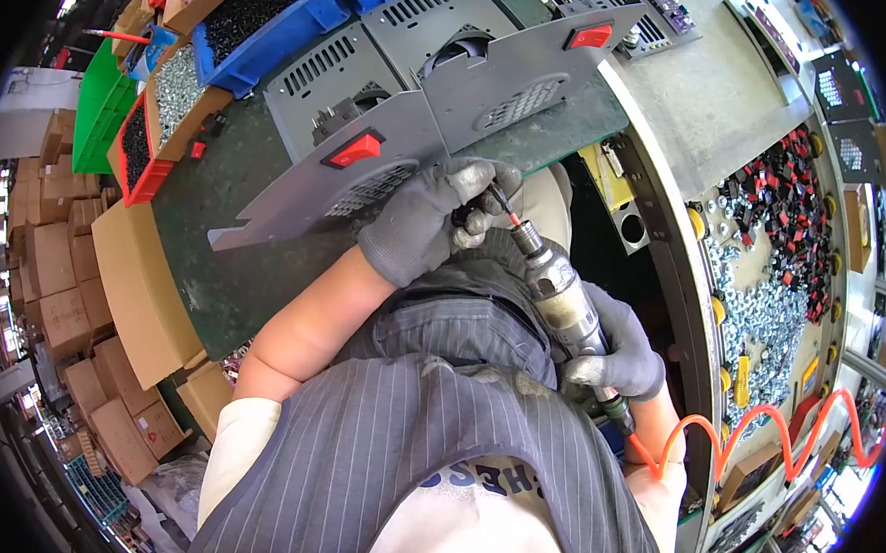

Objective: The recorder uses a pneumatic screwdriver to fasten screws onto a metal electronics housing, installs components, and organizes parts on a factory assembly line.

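My right hand [620, 348], in a grey work glove, is wrapped round an air screwdriver [565, 301] with a metal body, held tilted in front of my lap. An orange coiled air hose runs from its rear end. Its bit points up and to the left, toward my left hand [434, 216], also gloved in grey. The left fingers are closed close to the bit's tip; something small and dark shows there, too hidden to name. Just beyond are two grey sheet-metal housings, each with a red rocker switch, the nearer switch [356, 150] and the farther switch [590, 37].
Bins of small screws stand at the far left, among them a blue bin [261, 27] and a red bin [141, 156]. An open cardboard box [142, 291] is at the bench's left edge. To the right, a tray holds loose screws [761, 323]. The orange hose [730, 447] loops rightward.
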Motion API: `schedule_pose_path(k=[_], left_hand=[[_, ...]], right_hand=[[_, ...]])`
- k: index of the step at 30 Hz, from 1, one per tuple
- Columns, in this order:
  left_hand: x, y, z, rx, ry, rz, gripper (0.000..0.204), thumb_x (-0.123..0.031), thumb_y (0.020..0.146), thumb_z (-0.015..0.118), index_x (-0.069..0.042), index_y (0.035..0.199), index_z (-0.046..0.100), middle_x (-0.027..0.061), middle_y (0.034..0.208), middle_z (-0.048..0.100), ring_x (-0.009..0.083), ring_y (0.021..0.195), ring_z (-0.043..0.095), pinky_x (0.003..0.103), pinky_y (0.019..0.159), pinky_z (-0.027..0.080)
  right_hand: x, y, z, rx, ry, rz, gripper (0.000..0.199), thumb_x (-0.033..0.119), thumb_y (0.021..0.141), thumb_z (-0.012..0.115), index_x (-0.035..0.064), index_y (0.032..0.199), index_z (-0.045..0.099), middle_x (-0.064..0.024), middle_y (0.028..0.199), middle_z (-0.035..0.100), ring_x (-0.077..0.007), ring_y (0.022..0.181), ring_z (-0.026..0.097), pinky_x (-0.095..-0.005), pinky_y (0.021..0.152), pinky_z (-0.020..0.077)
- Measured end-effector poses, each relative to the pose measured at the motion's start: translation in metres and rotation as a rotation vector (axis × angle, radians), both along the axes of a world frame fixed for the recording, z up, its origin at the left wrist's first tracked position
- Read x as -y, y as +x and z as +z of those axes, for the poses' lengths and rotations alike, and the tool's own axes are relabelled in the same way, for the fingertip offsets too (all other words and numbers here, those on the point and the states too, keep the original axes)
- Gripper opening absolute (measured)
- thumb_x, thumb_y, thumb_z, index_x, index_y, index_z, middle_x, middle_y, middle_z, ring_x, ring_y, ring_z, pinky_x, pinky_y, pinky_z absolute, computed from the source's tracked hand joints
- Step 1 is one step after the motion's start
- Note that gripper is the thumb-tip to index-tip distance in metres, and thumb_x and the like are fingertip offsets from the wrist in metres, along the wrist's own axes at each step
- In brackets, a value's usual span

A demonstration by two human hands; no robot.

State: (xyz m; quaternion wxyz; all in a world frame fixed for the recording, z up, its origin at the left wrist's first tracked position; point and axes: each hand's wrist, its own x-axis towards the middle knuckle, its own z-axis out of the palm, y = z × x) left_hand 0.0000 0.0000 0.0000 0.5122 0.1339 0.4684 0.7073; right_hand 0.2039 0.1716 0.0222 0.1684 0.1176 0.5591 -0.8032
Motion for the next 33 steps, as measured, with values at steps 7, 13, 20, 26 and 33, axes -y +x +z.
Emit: schedule_pose_path(k=[7,13,20,26,33], left_hand=[[-0.001,0.007,-0.002,0.401,0.111,0.026,0.036,-0.033,0.096,0.046,0.000,0.105,0.056,0.0022,0.074,0.052,0.0059,0.058,0.046,0.018,0.048,0.036],[-0.002,0.005,-0.001,0.449,0.162,0.005,0.039,-0.036,0.096,0.046,0.001,0.109,0.054,0.0016,0.074,0.053,0.0060,0.058,0.045,0.018,0.045,0.035],[0.001,0.009,0.004,0.629,0.255,0.012,0.036,-0.028,0.097,0.045,0.003,0.114,0.050,0.0047,0.075,0.060,0.0091,0.058,0.048,0.019,0.045,0.040],[0.003,0.011,0.017,0.556,0.171,0.016,0.034,-0.028,0.098,0.042,0.002,0.114,0.049,0.0002,0.074,0.052,0.0057,0.057,0.044,0.017,0.044,0.036],[0.027,0.012,0.018,0.528,0.141,0.087,0.037,-0.026,0.097,0.043,0.005,0.116,0.050,0.0001,0.065,0.051,0.0061,0.051,0.040,0.019,0.042,0.033]], right_hand=[[0.003,0.002,0.004,-0.019,0.182,-0.029,0.082,0.031,0.059,0.080,-0.0023,0.125,0.046,-0.0048,0.082,0.061,-0.0104,0.073,0.056,-0.0252,0.068,0.0456],[0.002,0.009,0.001,-0.011,0.118,-0.070,0.083,0.030,0.058,0.080,-0.0031,0.125,0.045,-0.0041,0.082,0.059,-0.0103,0.071,0.055,-0.0243,0.067,0.0448],[0.005,0.013,0.005,0.030,0.039,-0.120,0.086,0.030,0.055,0.080,-0.0041,0.125,0.044,-0.0047,0.083,0.059,-0.0107,0.071,0.055,-0.0244,0.066,0.0446],[0.007,0.010,0.008,0.014,0.068,-0.064,0.088,0.034,0.054,0.081,-0.0049,0.124,0.045,-0.0077,0.094,0.059,-0.0128,0.082,0.055,-0.0260,0.076,0.0434],[0.013,0.010,0.007,0.064,0.017,-0.074,0.085,0.033,0.051,0.080,-0.0066,0.119,0.048,-0.0078,0.091,0.060,-0.0139,0.080,0.056,-0.0261,0.074,0.0437]])
